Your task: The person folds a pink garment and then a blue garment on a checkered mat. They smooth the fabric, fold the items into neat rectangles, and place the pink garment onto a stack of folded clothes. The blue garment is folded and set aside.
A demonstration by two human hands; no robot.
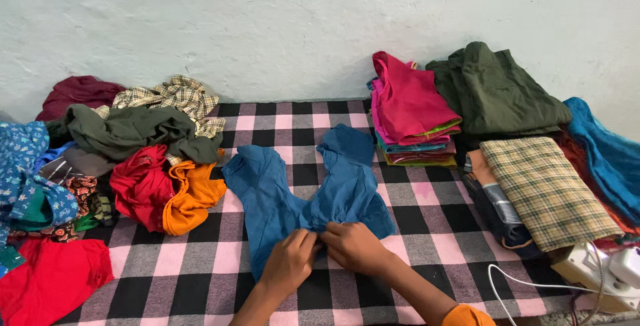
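A blue garment [303,193] lies spread on the checked blanket [427,226] in the near middle, its two sleeves running away toward the far wall. The left hand [290,259] and right hand [357,246] meet at its near edge, fingers curled and pinching the cloth between them. To do this well, both grips should stay level, drawing the fabric flat so no crease sets in. A loose heap of clothes [133,159] sits at the left, and a folded stack [413,116] waits far right, beside green and checked folded pieces.
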